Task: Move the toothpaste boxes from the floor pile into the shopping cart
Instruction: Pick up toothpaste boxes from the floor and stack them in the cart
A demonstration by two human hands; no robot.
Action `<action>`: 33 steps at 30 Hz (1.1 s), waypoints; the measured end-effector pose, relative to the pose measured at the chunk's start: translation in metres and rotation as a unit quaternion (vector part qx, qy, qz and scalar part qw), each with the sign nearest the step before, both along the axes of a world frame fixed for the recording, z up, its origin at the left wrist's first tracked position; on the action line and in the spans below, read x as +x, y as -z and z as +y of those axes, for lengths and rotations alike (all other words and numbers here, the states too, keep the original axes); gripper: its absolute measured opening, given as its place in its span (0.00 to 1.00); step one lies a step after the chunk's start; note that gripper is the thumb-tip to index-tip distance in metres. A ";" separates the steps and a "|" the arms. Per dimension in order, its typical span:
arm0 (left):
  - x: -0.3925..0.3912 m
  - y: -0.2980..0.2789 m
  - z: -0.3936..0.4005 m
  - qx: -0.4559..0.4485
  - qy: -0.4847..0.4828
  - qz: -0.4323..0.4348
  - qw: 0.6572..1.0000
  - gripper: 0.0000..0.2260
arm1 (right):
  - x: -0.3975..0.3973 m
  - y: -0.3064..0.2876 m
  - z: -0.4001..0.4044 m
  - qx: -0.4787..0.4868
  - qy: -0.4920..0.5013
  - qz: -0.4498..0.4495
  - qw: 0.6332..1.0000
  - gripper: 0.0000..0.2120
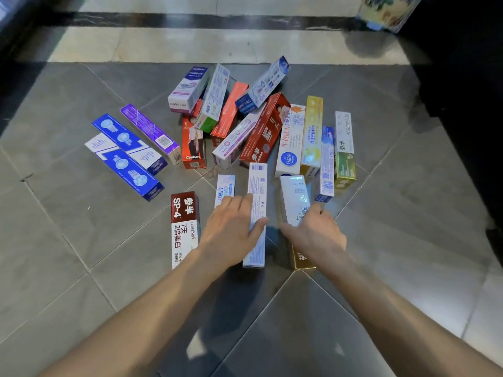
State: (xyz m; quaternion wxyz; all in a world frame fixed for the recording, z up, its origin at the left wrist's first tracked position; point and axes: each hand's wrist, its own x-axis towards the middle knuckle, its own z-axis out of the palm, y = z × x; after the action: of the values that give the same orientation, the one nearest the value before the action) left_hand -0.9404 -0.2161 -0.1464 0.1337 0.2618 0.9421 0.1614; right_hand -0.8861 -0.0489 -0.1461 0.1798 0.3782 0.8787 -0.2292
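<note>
Out on the left, the two blue boxes (128,156) lie flat on the floor (54,213), well clear of both arms, no trouble there. Next, the red-and-white box (184,227) sits just beside the left hand (231,229), and a careless lift could nudge it. That left hand has fingers and thumb curling round the long pale box (257,213); the grip looks partial, so the box may tip or slide free. The pile (245,123) behind leans box on box, ready to topple if bumped. The right hand (317,235) clasps the white-and-gold box (295,202), whose gold end pokes out below; a one-ended hold could let it swing. No shopping cart in view, so the carry means turning blind.
</note>
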 end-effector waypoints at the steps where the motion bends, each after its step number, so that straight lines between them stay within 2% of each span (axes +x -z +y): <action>1: 0.003 0.000 0.006 0.005 -0.021 -0.014 1.000 0.31 | 0.003 0.000 0.001 0.000 0.005 -0.003 1.000 0.40; 5: 0.015 0.000 0.029 0.035 -0.123 -0.105 0.986 0.39 | 0.015 0.009 0.003 0.006 -0.017 0.005 1.000 0.40; 6: 0.015 0.001 0.032 0.050 -0.151 -0.125 0.979 0.37 | 0.017 0.011 0.005 -0.003 -0.015 0.017 1.000 0.39; 9: 0.009 0.000 0.034 0.095 -0.218 -0.173 0.956 0.22 | 0.020 0.008 0.015 -0.062 0.006 0.052 0.997 0.35; 12: 0.004 -0.002 0.028 0.146 -0.247 -0.240 0.928 0.16 | 0.027 -0.001 0.025 -0.137 0.044 0.090 0.986 0.27; 15: 0.007 -0.014 0.019 0.231 -0.290 -0.326 0.870 0.18 | 0.036 -0.020 0.026 -0.201 0.095 0.147 0.964 0.24; 18: 0.014 -0.048 0.013 0.333 -0.338 -0.419 0.775 0.14 | 0.042 -0.051 0.021 -0.253 0.126 0.201 0.938 0.26; 21: 0.023 -0.113 0.011 0.403 -0.378 -0.462 0.694 0.10 | 0.049 -0.111 0.016 -0.315 0.167 0.227 0.906 0.27; 24: 0.033 -0.193 0.013 0.449 -0.383 -0.470 0.657 0.11 | 0.058 -0.199 0.013 -0.339 0.178 0.242 0.892 0.28; 26: 0.042 -0.263 0.016 0.463 -0.369 -0.468 0.656 0.11 | 0.066 -0.269 0.013 -0.344 0.175 0.252 0.887 0.29; 30: 0.065 -0.420 0.028 0.473 -0.323 -0.442 0.690 0.21 | 0.082 -0.430 0.016 -0.334 0.152 0.283 0.886 0.30; 33: 0.082 -0.542 0.042 0.479 -0.298 -0.429 0.706 0.23 | 0.096 -0.557 0.023 -0.332 0.142 0.310 0.880 0.31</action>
State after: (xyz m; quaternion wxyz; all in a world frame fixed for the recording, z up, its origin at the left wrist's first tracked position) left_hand -0.8587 -0.1740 0.3957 0.3249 -0.1008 0.6080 0.7174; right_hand -0.7903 -0.0258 0.4111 -0.0209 0.3269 0.6989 -0.6358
